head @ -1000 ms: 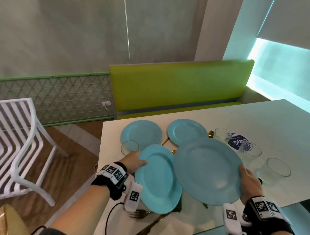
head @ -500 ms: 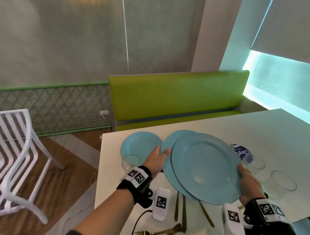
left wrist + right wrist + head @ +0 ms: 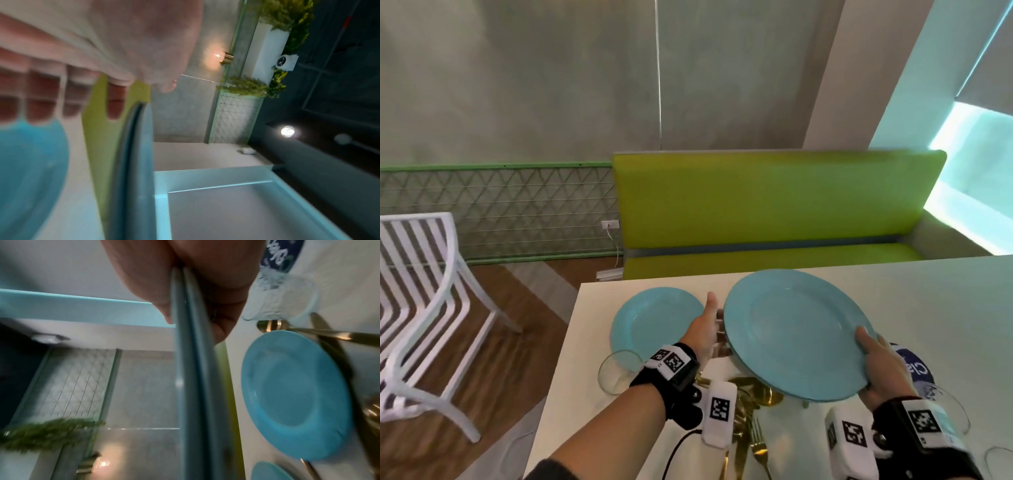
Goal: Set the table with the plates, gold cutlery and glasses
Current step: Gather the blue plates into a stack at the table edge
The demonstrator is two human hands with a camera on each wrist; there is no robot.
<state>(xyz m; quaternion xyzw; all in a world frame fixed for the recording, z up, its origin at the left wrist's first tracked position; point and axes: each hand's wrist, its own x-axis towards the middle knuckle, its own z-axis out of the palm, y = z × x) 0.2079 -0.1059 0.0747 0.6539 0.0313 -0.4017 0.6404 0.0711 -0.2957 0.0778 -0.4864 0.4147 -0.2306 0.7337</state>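
Note:
Two large blue plates [image 3: 794,329] are stacked and lifted above the table; their double rim [image 3: 193,386] shows edge-on in the right wrist view. My right hand [image 3: 873,359] pinches their right rim, thumb on top and fingers beneath. My left hand [image 3: 709,325] is at their left rim [image 3: 133,162], fingers straight and holding nothing. Whether it touches the plates I cannot tell. A small blue plate [image 3: 654,325] lies on the table to the left. Gold cutlery [image 3: 750,404] lies under the stack, and a glass [image 3: 616,373] stands beside my left wrist.
The white table [image 3: 928,301] runs off to the right. A dark blue round label [image 3: 914,366] and another glass [image 3: 945,404] are by my right hand. A green bench [image 3: 774,205] stands behind the table, and a white chair [image 3: 421,291] on the left.
The left large plate has slid under the right one into a stack. The stack has moved away from me. My left hand has let go and straightened its fingers.

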